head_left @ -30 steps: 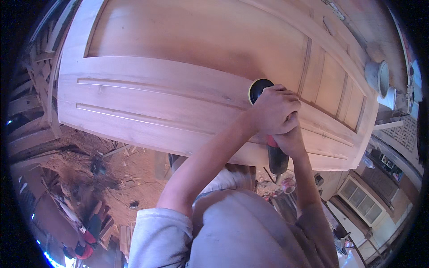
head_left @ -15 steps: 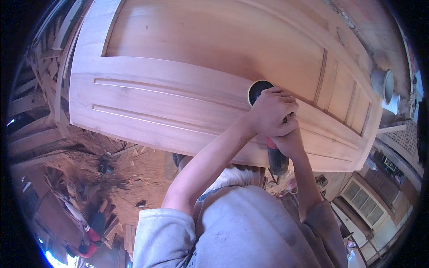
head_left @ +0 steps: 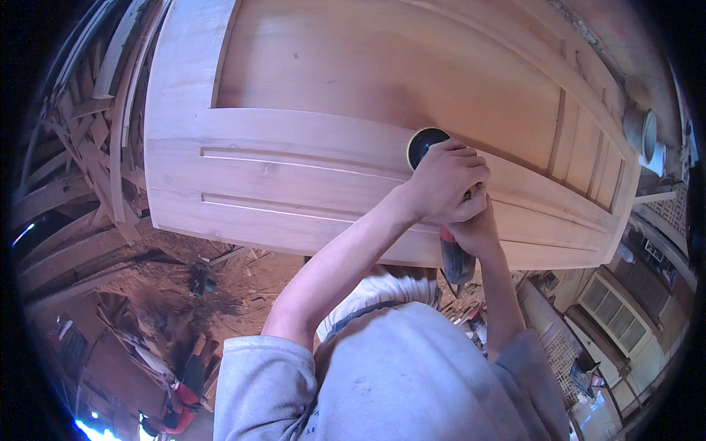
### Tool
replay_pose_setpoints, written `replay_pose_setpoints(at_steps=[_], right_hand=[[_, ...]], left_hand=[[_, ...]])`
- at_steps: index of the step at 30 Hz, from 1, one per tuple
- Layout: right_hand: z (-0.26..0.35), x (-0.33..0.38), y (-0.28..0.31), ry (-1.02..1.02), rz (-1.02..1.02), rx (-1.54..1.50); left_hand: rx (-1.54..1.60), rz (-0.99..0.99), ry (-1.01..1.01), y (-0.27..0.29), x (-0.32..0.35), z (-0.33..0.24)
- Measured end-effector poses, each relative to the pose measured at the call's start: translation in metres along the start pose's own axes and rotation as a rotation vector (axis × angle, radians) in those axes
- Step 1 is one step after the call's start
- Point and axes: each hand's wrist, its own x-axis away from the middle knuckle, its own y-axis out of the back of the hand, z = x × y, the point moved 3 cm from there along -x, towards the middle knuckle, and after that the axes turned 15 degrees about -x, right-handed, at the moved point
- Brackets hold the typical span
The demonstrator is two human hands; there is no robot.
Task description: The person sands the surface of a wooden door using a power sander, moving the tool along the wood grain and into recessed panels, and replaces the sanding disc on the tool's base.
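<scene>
A large pale wooden panelled door point(head_left: 294, 173) lies in front of me, with long narrow grooves along its near rail and a recessed panel point(head_left: 353, 66) beyond. On that rail, by the panel's edge, rests the round black, yellow-rimmed pad of an angle grinder point(head_left: 460, 261) with a red and dark body. My left hand point(head_left: 450, 180) is wrapped over the front of the tool, just behind the pad. Closer to me, my right hand point(head_left: 476, 229) grips the tool's body, its fingers partly hidden by the left hand. The pad's underside is out of sight.
Stacked boards and offcuts point(head_left: 95, 147) crowd the left. Sawdust and scraps point(head_left: 243, 287) cover the ground below the door. Pale buckets point(head_left: 640, 134) stand past its far right end, and a framed window-like piece point(head_left: 616, 312) is at right. Something red point(head_left: 180, 411) shows at lower left.
The view has shifted, so the door sits farther right in it. Relative to the door, the grinder and both hands have moved left along the rail. Both hands keep their grip.
</scene>
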Motion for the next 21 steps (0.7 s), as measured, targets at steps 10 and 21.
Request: replay_pose_setpoints(at_steps=[10, 21], right_hand=[[0.032, -0.008, -0.057, 0.019, -0.039, -0.022], [0.074, -0.034, -0.117, 0.106, 0.075, -0.075]], left_hand=[[0.003, -0.008, 0.012, 0.055, 0.023, 0.023], [-0.079, -0.088, 0.107, 0.120, 0.050, 0.053]])
